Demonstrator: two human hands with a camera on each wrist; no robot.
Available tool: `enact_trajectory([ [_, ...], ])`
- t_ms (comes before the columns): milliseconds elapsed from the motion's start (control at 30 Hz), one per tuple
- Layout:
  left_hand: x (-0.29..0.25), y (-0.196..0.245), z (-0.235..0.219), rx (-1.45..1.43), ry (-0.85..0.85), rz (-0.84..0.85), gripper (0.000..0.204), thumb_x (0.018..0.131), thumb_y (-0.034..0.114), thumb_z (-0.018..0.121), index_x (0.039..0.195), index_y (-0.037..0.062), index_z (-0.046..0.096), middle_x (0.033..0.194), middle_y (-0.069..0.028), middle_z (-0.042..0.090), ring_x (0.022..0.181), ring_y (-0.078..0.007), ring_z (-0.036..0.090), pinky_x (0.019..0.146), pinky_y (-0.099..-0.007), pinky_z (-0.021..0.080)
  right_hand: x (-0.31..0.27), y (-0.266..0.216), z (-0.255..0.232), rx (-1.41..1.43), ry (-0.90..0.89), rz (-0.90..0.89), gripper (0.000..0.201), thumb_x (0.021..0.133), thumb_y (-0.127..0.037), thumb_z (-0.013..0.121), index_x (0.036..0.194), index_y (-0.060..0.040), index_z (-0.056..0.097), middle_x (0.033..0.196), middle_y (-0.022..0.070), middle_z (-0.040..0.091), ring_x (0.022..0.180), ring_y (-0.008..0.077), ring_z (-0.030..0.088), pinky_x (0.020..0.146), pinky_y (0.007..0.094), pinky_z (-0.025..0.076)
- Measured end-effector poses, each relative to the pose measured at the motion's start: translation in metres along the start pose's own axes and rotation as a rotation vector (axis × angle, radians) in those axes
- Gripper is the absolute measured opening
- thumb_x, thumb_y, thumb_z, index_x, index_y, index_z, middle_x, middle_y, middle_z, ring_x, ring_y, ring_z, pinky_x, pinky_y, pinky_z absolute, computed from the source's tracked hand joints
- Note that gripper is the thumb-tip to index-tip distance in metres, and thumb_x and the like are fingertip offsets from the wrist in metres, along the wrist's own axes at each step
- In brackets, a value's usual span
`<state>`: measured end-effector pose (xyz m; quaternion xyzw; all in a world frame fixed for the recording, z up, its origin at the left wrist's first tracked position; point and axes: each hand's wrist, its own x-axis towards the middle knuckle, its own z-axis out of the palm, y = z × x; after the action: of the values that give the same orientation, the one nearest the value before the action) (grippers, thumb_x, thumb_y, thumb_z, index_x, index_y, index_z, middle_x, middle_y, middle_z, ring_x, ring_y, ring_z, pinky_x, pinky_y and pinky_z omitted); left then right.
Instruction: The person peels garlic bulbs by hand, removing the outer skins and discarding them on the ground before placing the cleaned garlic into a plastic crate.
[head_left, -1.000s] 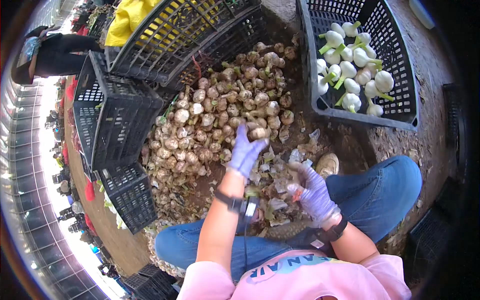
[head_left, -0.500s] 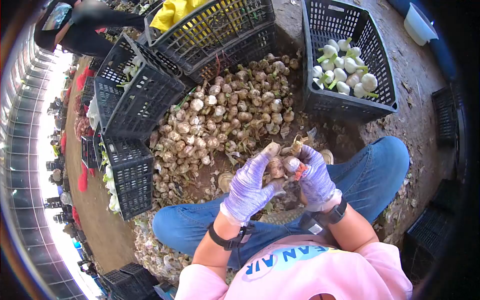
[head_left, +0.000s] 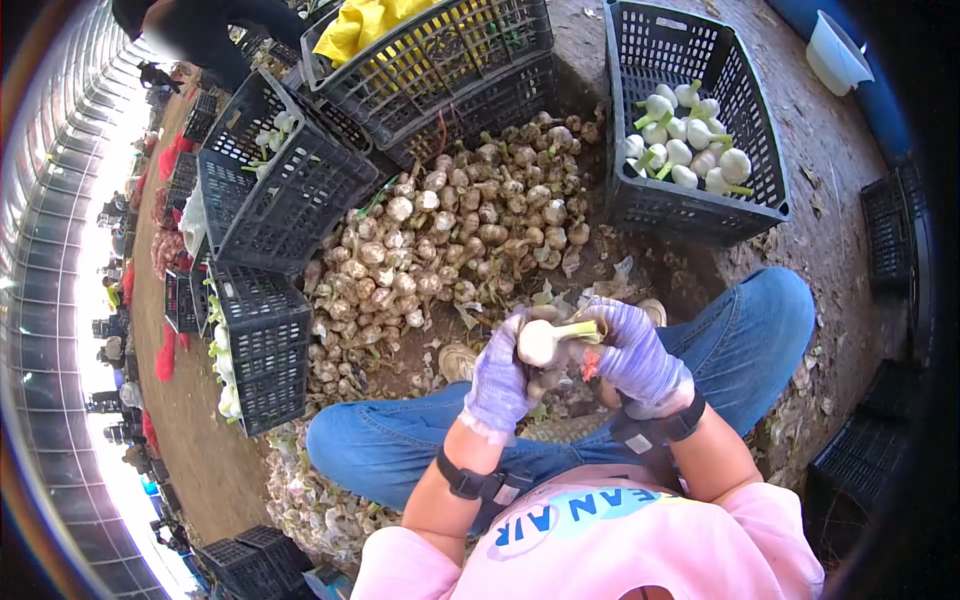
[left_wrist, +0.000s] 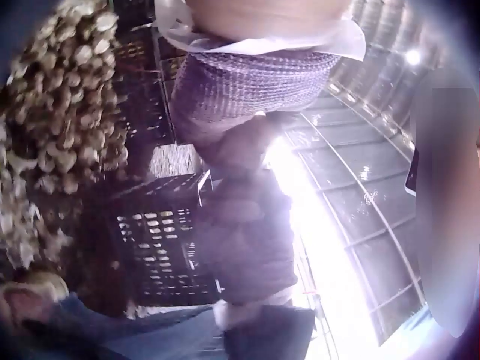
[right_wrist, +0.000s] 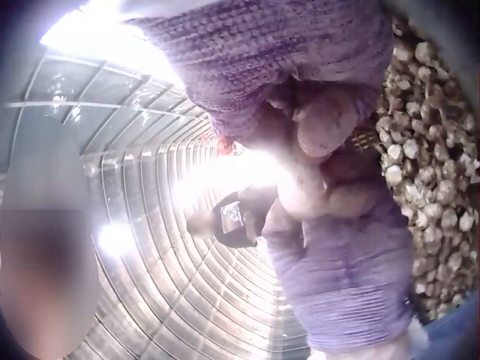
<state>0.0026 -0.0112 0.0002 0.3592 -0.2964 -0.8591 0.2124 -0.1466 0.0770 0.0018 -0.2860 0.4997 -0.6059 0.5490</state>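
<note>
- While both forearms reach in over the lap, the left hand (head_left: pixel 500 380) curls round the white head of a garlic bulb (head_left: pixel 537 342), thumb and fingers pinching its side.
- Right hand (head_left: pixel 635 350) has its fingers bent in at the green-tipped stem (head_left: pixel 580 330), gripping there; exact placing of each fingertip cannot be told.
- Garlic bulb sits between the two hands, above the lap, stem pointing toward the right hand. Right wrist view: fingertips of both hands meet close round it.
- Both hands in purple knit gloves, fingertips showing beyond the knit; small orange-red patch at the right hand's fingers. Dark bands on both wrists.
- Brownish garlic pile (head_left: pixel 450 230) on the ground beyond the hands; papery scraps (head_left: pixel 320 500) by the left knee.
- Black crate (head_left: pixel 690 215) beyond the right knee, white bulbs with green stems inside, lying in a cluster.
- More black crates (head_left: pixel 262 345) to the left of the pile, some tilted; yellow cloth (head_left: pixel 370 25) in one behind it.
- White tub (head_left: pixel 838 55) far right, beside a blue surface.
- Blue jeans, knees wide apart; pale shoe (head_left: pixel 457 362) near the left hand.
</note>
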Motion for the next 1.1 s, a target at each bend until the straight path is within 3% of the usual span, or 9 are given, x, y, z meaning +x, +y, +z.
enact_trajectory([
  [133, 0.013, -0.016, -0.003, -0.005, 0.149, -0.141, 0.043, 0.092, 0.042, 0.044, 0.112, 0.0044, 0.051, 0.088, -0.0085, 0.062, 0.063, -0.014, 0.059, 0.047, -0.0254, 0.049, 0.007, 0.044, -0.008, -0.127, 0.104, -0.04, 0.024, 0.079, -0.005, 0.06, 0.102, -0.0006, 0.055, 0.095, 0.0092, 0.059, 0.083, 0.0134, 0.056, 0.069, 0.0294, 0.046],
  [200, 0.016, -0.029, 0.001, 0.523, 0.244, 0.432, 0.04, 0.092, 0.038, 0.047, 0.114, 0.0035, 0.048, 0.096, -0.0096, 0.059, 0.071, -0.017, 0.059, 0.056, -0.029, 0.052, 0.005, 0.047, -0.012, -0.291, 0.126, -0.034, 0.028, 0.081, -0.006, 0.057, 0.108, -0.0012, 0.052, 0.105, 0.0119, 0.056, 0.093, 0.0167, 0.055, 0.075, 0.0315, 0.045],
  [267, 0.014, -0.028, 0.003, 0.687, 0.208, 0.489, 0.04, 0.092, 0.035, 0.05, 0.115, 0.0035, 0.046, 0.099, -0.0096, 0.056, 0.077, -0.0198, 0.058, 0.065, -0.0331, 0.053, 0.003, 0.062, -0.015, -0.564, 0.075, -0.223, 0.026, 0.084, -0.011, 0.055, 0.108, 0.0, 0.052, 0.106, 0.0116, 0.057, 0.095, 0.0204, 0.056, 0.08, 0.0344, 0.046],
  [300, 0.008, -0.019, 0.013, 0.373, 0.167, 0.349, 0.039, 0.092, 0.035, 0.05, 0.115, 0.0037, 0.046, 0.097, -0.009, 0.056, 0.078, -0.0198, 0.058, 0.065, -0.0331, 0.053, 0.004, 0.03, -0.007, 0.262, -0.123, 0.198, 0.029, 0.087, -0.016, 0.053, 0.111, 0.0005, 0.051, 0.108, 0.0126, 0.058, 0.098, 0.0233, 0.057, 0.085, 0.0376, 0.045],
  [400, 0.01, -0.015, 0.015, 0.046, 0.146, 0.181, 0.042, 0.09, 0.038, 0.051, 0.114, 0.0046, 0.045, 0.092, -0.0078, 0.056, 0.078, -0.0179, 0.059, 0.064, -0.0328, 0.053, 0.001, 0.02, 0.007, 0.893, -0.019, 0.155, 0.029, 0.087, -0.019, 0.053, 0.109, -0.0002, 0.054, 0.101, 0.0105, 0.061, 0.092, 0.0214, 0.06, 0.082, 0.0347, 0.047],
  [800, 0.014, 0.012, -0.001, 0.167, -0.2, 0.126, 0.058, 0.073, 0.028, 0.075, 0.12, 0.0022, 0.051, 0.111, -0.0087, 0.059, 0.096, -0.0163, 0.058, 0.082, -0.0272, 0.048, -0.006, 0.006, -0.007, 0.84, -0.026, 0.086, 0.073, 0.076, -0.051, 0.063, 0.12, 0.0039, 0.047, 0.111, 0.0164, 0.057, 0.094, 0.0238, 0.058, 0.077, 0.0333, 0.048],
  [867, 0.012, 0.016, 0.0, 0.331, 0.025, 0.242, 0.052, 0.074, 0.025, 0.074, 0.116, 0.0005, 0.054, 0.105, -0.0081, 0.061, 0.093, -0.0163, 0.059, 0.084, -0.0275, 0.047, -0.006, 0.004, -0.008, 0.775, -0.03, 0.075, 0.064, 0.079, -0.044, 0.062, 0.118, 0.0046, 0.047, 0.112, 0.019, 0.057, 0.094, 0.0253, 0.059, 0.079, 0.0346, 0.049],
  [1067, 0.01, 0.002, -0.018, -0.154, 0.029, 0.347, 0.048, 0.07, 0.016, 0.077, 0.111, 0.0024, 0.055, 0.104, -0.0102, 0.061, 0.096, -0.0203, 0.06, 0.082, -0.0302, 0.051, 0.008, -0.015, -0.036, 0.992, 0.404, -0.222, 0.041, 0.086, -0.025, 0.057, 0.115, 0.0016, 0.044, 0.112, 0.023, 0.055, 0.095, 0.0252, 0.06, 0.074, 0.03, 0.053],
  [1100, 0.012, 0.003, -0.02, -0.204, 0.03, 0.327, 0.05, 0.07, 0.017, 0.078, 0.111, 0.0024, 0.054, 0.105, -0.0104, 0.061, 0.097, -0.0212, 0.06, 0.083, -0.031, 0.052, 0.011, 0.002, -0.051, 0.916, 0.17, -0.241, 0.039, 0.085, -0.024, 0.06, 0.115, -0.0022, 0.047, 0.113, 0.019, 0.055, 0.097, 0.023, 0.059, 0.078, 0.0324, 0.052],
])
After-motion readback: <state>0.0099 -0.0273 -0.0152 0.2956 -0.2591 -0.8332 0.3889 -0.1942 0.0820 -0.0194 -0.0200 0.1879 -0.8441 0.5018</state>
